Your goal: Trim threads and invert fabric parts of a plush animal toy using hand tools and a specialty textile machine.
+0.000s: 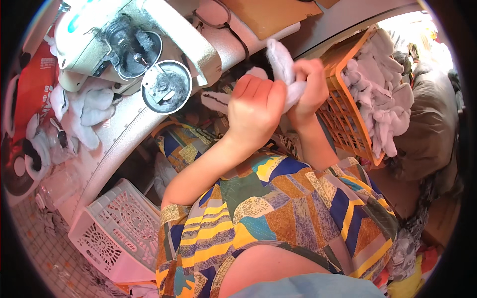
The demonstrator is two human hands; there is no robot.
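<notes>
Both hands are raised in front of my chest, close together over the patterned apron. My left hand (256,110) is closed in a fist around a white fuzzy fabric piece (280,60). My right hand (309,92) curls its fingers on the same piece, just to the right. One rounded end of the fabric sticks up between the hands. Another white end with a dark edge (214,102) pokes out left of my left fist. The part inside the hands is hidden, so its full shape cannot be made out.
At upper left stands a white machine (82,54) with a lint-covered round metal plate (167,88). White fabric pieces (92,111) lie on the worktable (124,131). An orange basket (343,119) heaped with similar pieces (377,94) is at right; a pale plastic basket (124,223) sits lower left.
</notes>
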